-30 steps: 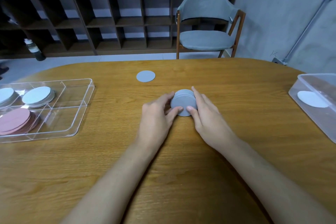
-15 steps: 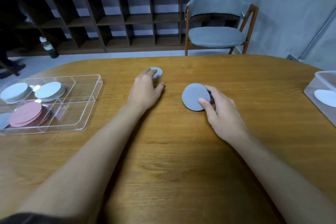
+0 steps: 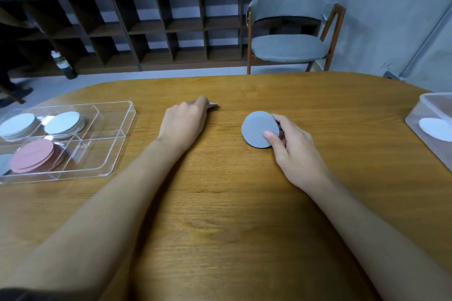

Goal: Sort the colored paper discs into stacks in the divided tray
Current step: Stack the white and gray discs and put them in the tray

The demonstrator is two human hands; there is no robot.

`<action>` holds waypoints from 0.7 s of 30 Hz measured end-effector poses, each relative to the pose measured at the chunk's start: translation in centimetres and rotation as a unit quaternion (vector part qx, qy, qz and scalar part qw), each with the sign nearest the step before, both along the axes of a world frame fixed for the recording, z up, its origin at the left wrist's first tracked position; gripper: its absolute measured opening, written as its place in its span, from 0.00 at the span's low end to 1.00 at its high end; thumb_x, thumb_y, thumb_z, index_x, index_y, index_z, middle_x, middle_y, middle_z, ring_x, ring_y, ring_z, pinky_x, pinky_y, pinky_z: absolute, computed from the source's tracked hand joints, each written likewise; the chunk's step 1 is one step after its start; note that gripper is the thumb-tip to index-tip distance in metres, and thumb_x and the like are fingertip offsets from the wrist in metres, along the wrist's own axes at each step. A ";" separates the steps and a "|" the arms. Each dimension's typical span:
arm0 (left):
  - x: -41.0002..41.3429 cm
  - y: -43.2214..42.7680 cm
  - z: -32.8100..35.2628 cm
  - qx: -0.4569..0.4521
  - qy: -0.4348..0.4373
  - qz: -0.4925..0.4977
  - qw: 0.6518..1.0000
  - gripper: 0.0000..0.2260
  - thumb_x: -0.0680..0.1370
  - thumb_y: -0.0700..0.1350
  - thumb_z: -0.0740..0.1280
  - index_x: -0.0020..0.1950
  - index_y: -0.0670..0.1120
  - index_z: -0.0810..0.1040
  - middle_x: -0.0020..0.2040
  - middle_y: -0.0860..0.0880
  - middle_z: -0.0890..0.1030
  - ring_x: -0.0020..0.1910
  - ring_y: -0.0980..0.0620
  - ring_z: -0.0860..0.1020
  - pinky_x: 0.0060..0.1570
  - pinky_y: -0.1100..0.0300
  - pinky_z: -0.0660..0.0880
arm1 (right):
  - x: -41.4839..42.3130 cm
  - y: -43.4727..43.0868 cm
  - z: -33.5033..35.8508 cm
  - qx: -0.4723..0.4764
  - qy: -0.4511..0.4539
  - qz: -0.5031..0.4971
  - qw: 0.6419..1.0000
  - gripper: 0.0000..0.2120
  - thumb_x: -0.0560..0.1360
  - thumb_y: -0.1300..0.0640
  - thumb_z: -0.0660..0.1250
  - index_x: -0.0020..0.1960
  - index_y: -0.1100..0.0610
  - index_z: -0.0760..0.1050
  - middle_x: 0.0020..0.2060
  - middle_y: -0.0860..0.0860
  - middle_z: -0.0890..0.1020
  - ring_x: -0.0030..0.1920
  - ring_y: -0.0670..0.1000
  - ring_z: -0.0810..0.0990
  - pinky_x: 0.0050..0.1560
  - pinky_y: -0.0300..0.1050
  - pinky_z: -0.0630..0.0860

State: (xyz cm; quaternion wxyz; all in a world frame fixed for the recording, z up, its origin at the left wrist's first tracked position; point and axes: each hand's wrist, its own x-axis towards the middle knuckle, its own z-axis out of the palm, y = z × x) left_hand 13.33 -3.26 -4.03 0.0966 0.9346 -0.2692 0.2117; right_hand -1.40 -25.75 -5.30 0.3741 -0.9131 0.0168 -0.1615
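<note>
Left grip (image 3: 186, 124) has closed down over the lone disc (image 3: 213, 105) since half a second ago. Only a grey sliver now shows past the curled fingertips, which seem to pinch it up off the bench (image 3: 232, 227). Nearer, well right of the tray (image 3: 117, 154), the right grip (image 3: 293, 151) holds the grey stack (image 3: 259, 128) as before: tipped on edge, thumb on its face, fingers behind.

The step in hand, as I read it, is gathering the last loose grey before the greys go into the tray. Next the lone disc wants joining to the stack and squaring flush, then the lot carried left to the tray and lowered flat over its wall. A pink stack (image 3: 34, 155) fills a near cell of the tray and white stacks (image 3: 64, 122) fill two far ones. The cells at the tray's right end hold no discs that I can see — likely the target.

The path from the grips to the tray runs over open bench. The one edge to clear is the tray's transparent wall, easy to misjudge. Thin paper may fan out of a loose pinch. Well right of the tray, a box (image 3: 415, 115) with a white disc (image 3: 435, 128) sits at the bench edge, out of the way. Level with the tray's far side, the bench rim lies not far behind the lone disc — a chair (image 3: 291, 46) stands past it.
</note>
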 end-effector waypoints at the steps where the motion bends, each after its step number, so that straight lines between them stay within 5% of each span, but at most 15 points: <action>1: -1.1 0.2 0.0 -0.035 -0.011 -0.010 0.999 0.07 0.83 0.45 0.64 0.57 0.43 0.77 0.42 0.42 0.83 0.37 0.36 0.81 0.35 0.49 0.77 | 0.0 0.0 0.0 -0.001 0.002 -0.001 1.000 0.18 0.85 0.52 0.60 0.73 0.54 0.70 0.60 0.46 0.78 0.54 0.45 0.74 0.53 0.38 0.67; 7: -8.1 0.1 0.9 -0.328 0.103 -0.032 0.938 0.05 0.73 0.40 0.73 0.47 0.48 0.82 0.38 0.54 0.84 0.37 0.56 0.82 0.41 0.64 0.78 | -0.3 0.3 0.6 -0.002 0.010 0.003 1.000 0.18 0.85 0.52 0.60 0.74 0.54 0.69 0.61 0.46 0.77 0.57 0.46 0.75 0.54 0.39 0.68; 13: -9.4 -1.9 0.1 -0.354 0.205 -0.078 0.909 0.06 0.75 0.40 0.76 0.50 0.48 0.84 0.46 0.55 0.86 0.42 0.61 0.83 0.44 0.72 0.76 | -0.7 0.6 0.9 -0.016 0.010 0.032 0.999 0.19 0.84 0.53 0.62 0.74 0.52 0.70 0.60 0.44 0.78 0.51 0.40 0.75 0.50 0.29 0.68; 18: -9.6 -2.1 -0.6 -0.424 0.289 -0.101 0.853 0.27 0.75 0.39 0.78 0.71 0.50 0.76 0.61 0.54 0.82 0.56 0.62 0.83 0.52 0.68 0.80 | -0.8 0.5 1.0 0.000 0.011 0.051 0.999 0.17 0.84 0.55 0.62 0.73 0.50 0.71 0.60 0.44 0.80 0.54 0.47 0.80 0.56 0.43 0.76; 21: -9.2 -1.9 -0.7 -0.403 0.328 -0.123 0.846 0.27 0.76 0.39 0.76 0.74 0.50 0.76 0.61 0.52 0.85 0.58 0.61 0.84 0.58 0.63 0.81 | -0.9 0.8 1.1 -0.008 0.032 0.059 0.998 0.18 0.85 0.55 0.60 0.74 0.50 0.69 0.64 0.44 0.78 0.59 0.45 0.78 0.61 0.42 0.73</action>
